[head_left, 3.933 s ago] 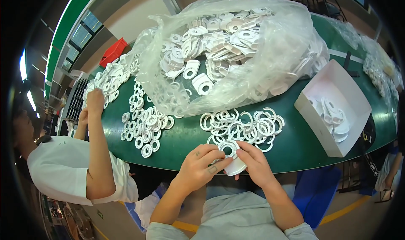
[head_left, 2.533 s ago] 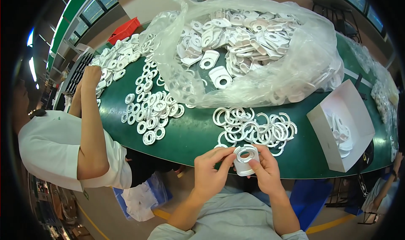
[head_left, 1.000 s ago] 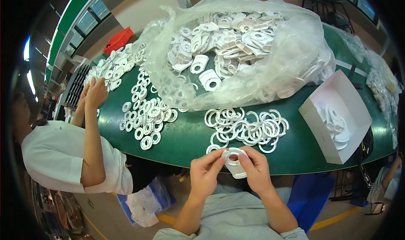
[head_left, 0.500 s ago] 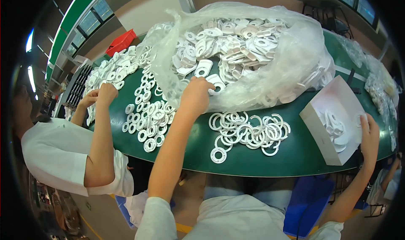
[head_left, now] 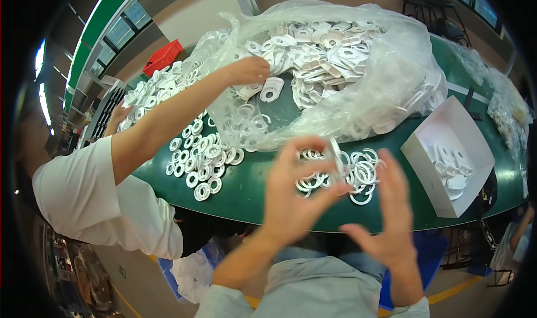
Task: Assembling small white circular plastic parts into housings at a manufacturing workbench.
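My left hand is raised over the near part of the table, fingers and thumb curled round a flat white plastic piece. That piece is seen nearly edge-on and smeared by motion, so its full outline does not show. Facing it, my right hand has its fingers and thumb spread apart with nothing between them. Just beyond both hands lies a pile of white open rings, partly covered by my left hand. Farther back, a big clear plastic bag holds many white plates with round holes.
At right stands a white box with several white plates inside. White closed rings are heaped on the green table at left. A co-worker's arm reaches across to the bag. A red bin sits at the back left.
My left hand has come back from the bag with a flat white piece. My right hand has left the box and moved in toward it. The co-worker's arm has stretched to the bag.
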### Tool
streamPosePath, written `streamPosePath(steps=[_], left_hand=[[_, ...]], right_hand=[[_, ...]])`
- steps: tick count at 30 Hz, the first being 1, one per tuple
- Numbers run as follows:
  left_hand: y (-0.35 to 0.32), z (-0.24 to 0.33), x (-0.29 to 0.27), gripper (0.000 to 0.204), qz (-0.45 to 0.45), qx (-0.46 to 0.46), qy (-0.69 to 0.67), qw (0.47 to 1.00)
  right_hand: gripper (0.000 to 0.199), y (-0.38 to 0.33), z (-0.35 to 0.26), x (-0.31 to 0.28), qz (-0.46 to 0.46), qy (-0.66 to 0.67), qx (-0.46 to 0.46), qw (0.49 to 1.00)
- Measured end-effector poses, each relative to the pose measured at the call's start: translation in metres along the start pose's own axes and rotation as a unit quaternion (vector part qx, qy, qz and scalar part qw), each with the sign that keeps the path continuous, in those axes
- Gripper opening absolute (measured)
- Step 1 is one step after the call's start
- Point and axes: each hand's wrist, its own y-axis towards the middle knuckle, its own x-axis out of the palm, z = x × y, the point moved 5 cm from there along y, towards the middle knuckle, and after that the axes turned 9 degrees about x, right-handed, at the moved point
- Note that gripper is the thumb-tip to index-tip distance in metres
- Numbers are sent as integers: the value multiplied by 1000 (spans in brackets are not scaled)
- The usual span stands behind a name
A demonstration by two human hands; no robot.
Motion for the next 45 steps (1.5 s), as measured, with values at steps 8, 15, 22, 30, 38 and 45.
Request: streamPosePath(steps=[8,15,22,30,38,45], left_hand=[[-87,-13,-8,26,-53,-70,195,977],[-99,-33,-15,22,-24,-23,223,974],[-87,-10,21,42,-74,123,172,975],[-93,0,29,46,-113,130,167,971],[-93,10,28,49,-111,122,220,961],[-86,-27,-13,21,-6,-20,153,988]], right_hand=[[34,-39,45,64,-101,499,340,791],[43,-45,56,79,-157,523,385,744],[48,-56,51,88,-174,509,368,758],[32,-55,53,86,-142,479,378,780],[26,-54,58,88,-128,445,370,805],[24,-51,58,85,-111,465,408,778]])
